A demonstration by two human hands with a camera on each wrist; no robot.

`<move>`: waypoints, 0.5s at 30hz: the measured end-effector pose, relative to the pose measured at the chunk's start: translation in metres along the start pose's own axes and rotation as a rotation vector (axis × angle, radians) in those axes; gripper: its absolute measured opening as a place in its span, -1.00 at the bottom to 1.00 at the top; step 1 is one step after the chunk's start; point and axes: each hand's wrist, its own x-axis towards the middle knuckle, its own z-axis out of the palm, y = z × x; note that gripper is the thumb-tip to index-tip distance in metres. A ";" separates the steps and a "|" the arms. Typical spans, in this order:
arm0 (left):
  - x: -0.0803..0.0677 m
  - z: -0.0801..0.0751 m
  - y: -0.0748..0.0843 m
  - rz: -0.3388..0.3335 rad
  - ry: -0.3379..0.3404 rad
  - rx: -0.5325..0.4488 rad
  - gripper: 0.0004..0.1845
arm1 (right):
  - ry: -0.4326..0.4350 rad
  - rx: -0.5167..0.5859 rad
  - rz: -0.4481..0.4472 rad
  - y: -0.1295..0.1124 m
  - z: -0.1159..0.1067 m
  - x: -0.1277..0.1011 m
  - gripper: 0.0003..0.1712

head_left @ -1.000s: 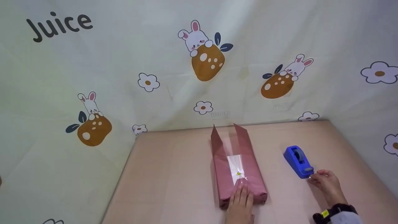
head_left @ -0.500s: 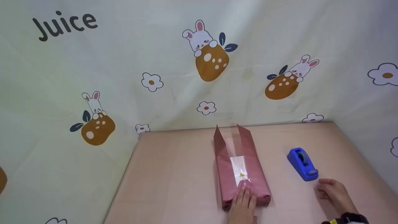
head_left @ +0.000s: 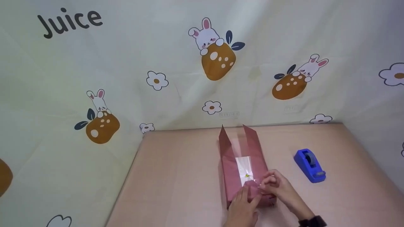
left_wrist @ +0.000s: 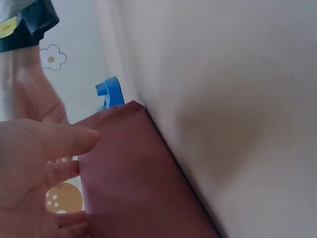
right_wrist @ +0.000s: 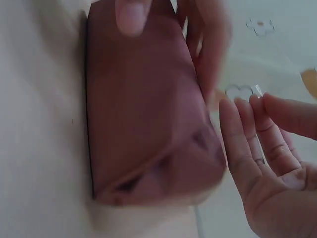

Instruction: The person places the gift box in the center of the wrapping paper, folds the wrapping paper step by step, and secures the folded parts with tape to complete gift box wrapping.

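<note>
A box-shaped parcel in dusky red wrapping paper (head_left: 229,173) lies in front of me in the head view, with two paper flaps standing up at its far end. A shiny white patch (head_left: 243,165) shows along the middle of its top. My left hand (head_left: 242,206) rests on the near end, its fairly straight fingers pressing the folded paper. Close over the parcel's right side, my right hand (head_left: 281,188) pinches a small piece of clear tape (right_wrist: 258,90) between thumb and fingertip. In the left wrist view, my left thumb (left_wrist: 81,141) lies against the parcel's near end.
A blue tape dispenser (head_left: 311,167) stands on the table to the right of the parcel. The pinkish-beige table (head_left: 170,176) runs back to a pale curtain (head_left: 176,37) printed with rabbits, fruit and flowers.
My right hand has come left from the tape dispenser to the parcel, carrying the piece of tape. My left hand has stayed on the parcel's near end, its fingers slightly shifted.
</note>
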 end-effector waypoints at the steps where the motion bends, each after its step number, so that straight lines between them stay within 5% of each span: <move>1: 0.000 0.001 -0.001 0.016 0.026 -0.005 -0.45 | 0.001 -0.031 -0.001 -0.002 0.008 0.004 -0.57; 6: -0.003 0.008 -0.008 0.092 0.122 0.020 -0.43 | 0.054 -0.201 0.031 -0.005 0.030 0.021 -0.62; 9: -0.005 0.011 -0.010 0.097 0.115 0.018 -0.40 | 0.074 -0.274 0.033 -0.003 0.033 0.028 -0.65; 15: -0.004 0.015 -0.010 0.101 0.213 0.013 -0.49 | 0.114 -0.348 0.014 -0.003 0.038 0.033 -0.67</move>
